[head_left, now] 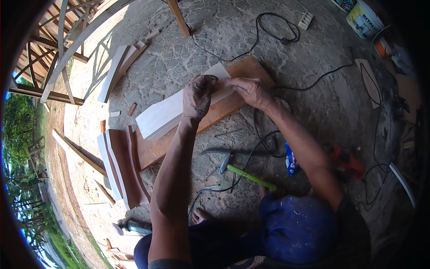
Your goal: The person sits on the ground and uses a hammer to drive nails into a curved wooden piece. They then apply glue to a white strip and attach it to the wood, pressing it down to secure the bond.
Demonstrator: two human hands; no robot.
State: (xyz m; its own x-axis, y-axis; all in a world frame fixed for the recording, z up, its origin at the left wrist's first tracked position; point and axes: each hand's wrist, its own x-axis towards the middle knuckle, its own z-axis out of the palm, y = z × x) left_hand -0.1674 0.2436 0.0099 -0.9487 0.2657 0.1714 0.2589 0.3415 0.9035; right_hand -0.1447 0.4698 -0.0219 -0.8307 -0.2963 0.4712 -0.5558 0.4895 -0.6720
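Note:
A pale, light-coloured wood piece [163, 112] with a stepped edge lies across a thick reddish-brown plank [215, 117] on the ground. My left hand [197, 95] is over the middle of the pale piece with its fingers curled closed. Close to its right, near the far end of the piece, my right hand [251, 91] has thumb and fingers pinched together. Whatever either hand holds is too small or hidden to make out. At the plank's near left end stand several curved wood pieces [123, 166] side by side.
A hammer with a green handle [251, 177] lies by my knee [304, 228]. Black cable [268, 139] winds over the rough ground, and a power strip [305, 20] lies at the far right. A power tool [136, 226], a red tool [347, 161] and a bucket [365, 20] stand around.

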